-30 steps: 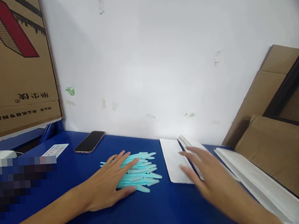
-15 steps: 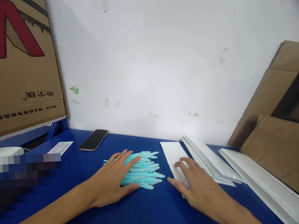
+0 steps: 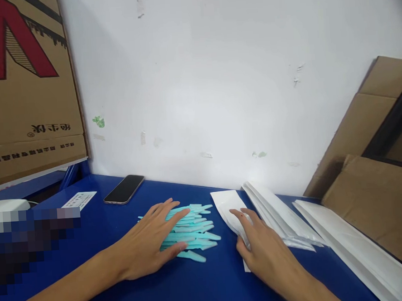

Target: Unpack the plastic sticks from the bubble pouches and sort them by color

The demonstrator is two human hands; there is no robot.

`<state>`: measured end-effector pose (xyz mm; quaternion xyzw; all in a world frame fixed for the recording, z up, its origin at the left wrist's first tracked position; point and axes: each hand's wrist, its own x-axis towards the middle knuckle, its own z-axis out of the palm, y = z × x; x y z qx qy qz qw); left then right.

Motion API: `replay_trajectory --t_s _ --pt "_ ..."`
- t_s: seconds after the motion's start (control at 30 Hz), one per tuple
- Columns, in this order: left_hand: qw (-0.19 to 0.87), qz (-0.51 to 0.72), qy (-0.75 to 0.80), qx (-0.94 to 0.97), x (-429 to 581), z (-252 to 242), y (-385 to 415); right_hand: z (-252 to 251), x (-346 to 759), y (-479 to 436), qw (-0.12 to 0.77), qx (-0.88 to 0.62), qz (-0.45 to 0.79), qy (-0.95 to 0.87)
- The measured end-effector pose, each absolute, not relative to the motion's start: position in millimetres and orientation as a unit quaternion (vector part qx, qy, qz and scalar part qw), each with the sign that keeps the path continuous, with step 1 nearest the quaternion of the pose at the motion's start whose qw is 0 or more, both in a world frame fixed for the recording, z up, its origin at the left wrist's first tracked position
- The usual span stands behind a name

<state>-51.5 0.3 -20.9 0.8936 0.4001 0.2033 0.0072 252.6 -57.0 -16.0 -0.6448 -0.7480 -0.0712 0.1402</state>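
Note:
My left hand [image 3: 155,242] lies over a loose pile of slim turquoise plastic pieces [image 3: 200,227] with tapered ends, perhaps razors; its fingers are stretched out and the thumb is apart. Much of the pile is hidden beneath the palm. One turquoise piece sticks out at the near side, below the thumb. On the right, my right hand [image 3: 261,240] pinches the left edge of a flat white paper envelope [image 3: 224,201], thumb on the side and fingers on top. The envelope bends up along that edge, while its near end shows under the hand.
Stacked white envelopes [image 3: 276,209] lie right of my right hand, with more white envelopes [image 3: 357,254] farther right. Brown cardboard [image 3: 377,194] leans at the right. A phone [image 3: 124,189] and printed card [image 3: 79,200] lie back left, near a large carton [image 3: 28,102]. A white wall [image 3: 197,87] stands behind.
My right thumb has closed in against the white envelope, whose left edge now curls up. One turquoise piece at the near side has shifted slightly toward me. My left hand has hardly moved.

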Motion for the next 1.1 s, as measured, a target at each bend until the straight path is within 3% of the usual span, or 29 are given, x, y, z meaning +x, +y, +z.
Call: replay_trajectory --t_s 0.17,0.3,0.43,0.6,0.77,1.1 --pt "0.038 0.250 0.362 0.897 -52.4 -9.5 1.7 4.7 253.6 -64.2 0.261 -0.562 -0.080 -0.781" --pt "0.059 0.268 0.323 0.906 -49.9 -0.6 -1.5 16.4 245.8 -74.8 0.297 -0.457 -0.071 -0.836" --pt "0.080 0.283 0.317 0.902 -45.7 0.9 -3.6 15.9 234.9 -82.7 0.282 -0.400 -0.071 -0.869" --pt "0.183 0.351 0.352 0.848 -45.3 1.8 0.3 16.3 236.8 -84.4 0.229 -0.369 -0.071 -0.898" --pt "0.253 0.428 0.389 0.775 -43.9 0.6 -1.3 19.5 240.5 -85.2 0.192 -0.384 -0.061 -0.901" --pt "0.435 0.468 0.389 0.664 -38.4 0.1 1.1 13.5 240.2 -83.8 0.157 -0.429 0.033 -0.889"
